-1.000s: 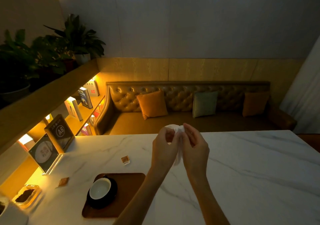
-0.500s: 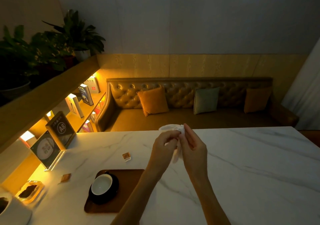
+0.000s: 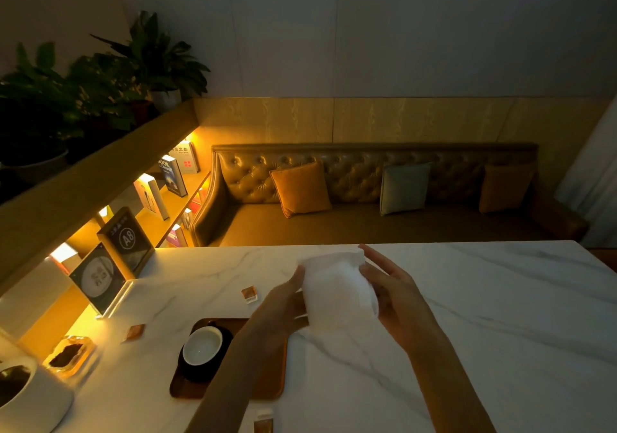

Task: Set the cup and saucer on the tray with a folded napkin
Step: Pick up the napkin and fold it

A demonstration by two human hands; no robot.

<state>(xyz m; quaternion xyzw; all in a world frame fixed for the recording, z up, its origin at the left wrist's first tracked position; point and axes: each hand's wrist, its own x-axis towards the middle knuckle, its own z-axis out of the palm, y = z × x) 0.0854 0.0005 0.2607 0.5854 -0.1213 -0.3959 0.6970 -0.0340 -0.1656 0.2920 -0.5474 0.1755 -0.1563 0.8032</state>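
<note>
A white napkin (image 3: 337,290) hangs spread out in the air above the marble table (image 3: 484,325). My left hand (image 3: 283,302) holds its left edge and my right hand (image 3: 392,294) holds its right edge, thumb on the cloth and fingers stretched behind it. Below and to the left lies a wooden tray (image 3: 267,379). On the tray's left half a white cup (image 3: 202,345) sits on a dark saucer (image 3: 208,371). My left forearm crosses over the tray's middle.
Small wrapped packets lie on the table (image 3: 248,294), (image 3: 135,331), (image 3: 263,422). Table signs (image 3: 125,242) stand at the left edge, with a glass dish (image 3: 68,355) and a white pot (image 3: 20,389) nearer me. A sofa with cushions runs behind the table.
The napkin was bunched between both hands pinching close together. Now the hands have drawn apart and the napkin is opened out wide between them.
</note>
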